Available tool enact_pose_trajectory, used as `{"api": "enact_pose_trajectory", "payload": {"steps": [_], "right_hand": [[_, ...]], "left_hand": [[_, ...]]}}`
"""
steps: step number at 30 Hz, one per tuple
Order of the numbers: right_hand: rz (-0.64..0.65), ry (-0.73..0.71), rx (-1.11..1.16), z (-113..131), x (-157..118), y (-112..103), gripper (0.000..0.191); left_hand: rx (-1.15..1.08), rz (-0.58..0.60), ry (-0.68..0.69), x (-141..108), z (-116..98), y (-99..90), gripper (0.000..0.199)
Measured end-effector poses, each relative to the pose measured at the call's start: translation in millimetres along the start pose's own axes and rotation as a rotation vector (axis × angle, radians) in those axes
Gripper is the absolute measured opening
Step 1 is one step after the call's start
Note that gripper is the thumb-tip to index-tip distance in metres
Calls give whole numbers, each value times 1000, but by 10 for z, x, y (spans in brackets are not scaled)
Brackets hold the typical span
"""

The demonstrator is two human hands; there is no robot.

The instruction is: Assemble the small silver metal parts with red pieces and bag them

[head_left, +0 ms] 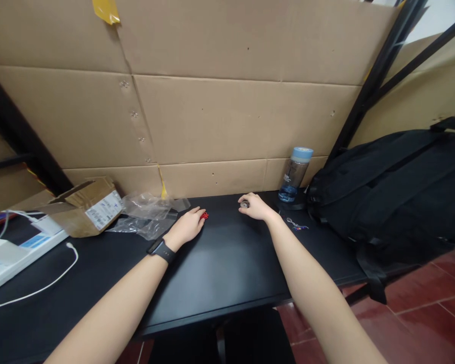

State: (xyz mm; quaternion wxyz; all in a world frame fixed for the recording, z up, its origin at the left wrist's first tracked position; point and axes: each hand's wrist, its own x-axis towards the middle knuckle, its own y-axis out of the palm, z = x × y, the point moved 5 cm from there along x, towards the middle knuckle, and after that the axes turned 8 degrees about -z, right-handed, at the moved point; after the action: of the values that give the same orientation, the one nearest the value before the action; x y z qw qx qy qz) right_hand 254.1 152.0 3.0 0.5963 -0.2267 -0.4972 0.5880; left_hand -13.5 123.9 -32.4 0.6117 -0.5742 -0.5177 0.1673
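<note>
My left hand (pixel 186 225), with a black watch (pixel 161 249) at the wrist, rests low over the black table (pixel 212 273). Its fingers are bent around a small red object (pixel 205 215), perhaps a bundle of cord, which shows only in part past the fingertips. Farther right, near the back of the table, my right hand (pixel 257 206) pinches a small round, dark grey object (pixel 244 203) between thumb and fingers. What exactly that round piece is stays too small to make out. A gap of bare tabletop separates the hands.
Clear plastic bags (pixel 147 215) and an opened cardboard box (pixel 87 207) lie left, beside a white power strip (pixel 23 258) and white cable (pixel 56 280). A water bottle (pixel 293 177), a small beaded strap (pixel 299 226) and a black backpack (pixel 394 192) are right. Cardboard (pixel 212 121) walls the back.
</note>
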Motion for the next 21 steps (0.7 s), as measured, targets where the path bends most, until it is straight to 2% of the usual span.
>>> {"api": "enact_pose_trajectory", "payload": {"steps": [8, 14, 21], "right_hand": [[11, 13, -7, 29, -9, -37, 32], [16, -2, -2, 57, -19, -2, 32], [28, -117, -2, 254, -56, 69, 33]], "left_hand": [[97, -11, 44, 26, -37, 132, 51], [52, -60, 38, 132, -40, 205, 48], [-39, -119, 23, 136, -25, 148, 56]]}}
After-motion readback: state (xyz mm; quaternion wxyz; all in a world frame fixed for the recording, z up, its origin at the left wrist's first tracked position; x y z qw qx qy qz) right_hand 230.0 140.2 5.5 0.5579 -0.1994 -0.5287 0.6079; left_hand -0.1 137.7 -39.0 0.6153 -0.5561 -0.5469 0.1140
